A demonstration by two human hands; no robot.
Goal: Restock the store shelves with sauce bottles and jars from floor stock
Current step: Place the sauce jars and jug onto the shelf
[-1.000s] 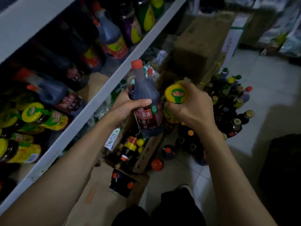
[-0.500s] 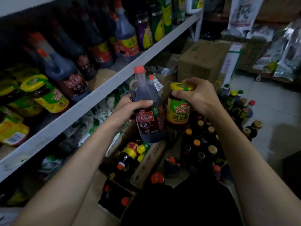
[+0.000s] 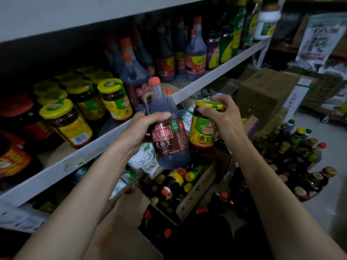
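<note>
My left hand (image 3: 142,126) grips a dark soy sauce bottle (image 3: 169,139) with an orange cap and a red label, held upright in front of the white shelf edge (image 3: 90,152). A second orange cap shows just behind it. My right hand (image 3: 219,113) holds a yellow-lidded bean paste jar (image 3: 202,132) by its lid, right beside the bottle. On the shelf stand matching yellow-lidded jars (image 3: 112,100) at the left and tall orange-capped soy bottles (image 3: 195,53) further right. Floor stock sits below: an open carton of bottles (image 3: 180,182) and a cluster of loose bottles (image 3: 296,158).
Cardboard boxes (image 3: 262,91) are stacked behind the floor bottles at the right. Packets fill the space under the shelf (image 3: 142,158). A flattened carton flap (image 3: 129,207) lies by my knees. Grey tile floor (image 3: 330,184) shows at the far right.
Both hands have risen with the bottle and the jar, from over the floor stock up to shelf height. The view has tilted up, showing more of the stocked shelf.
</note>
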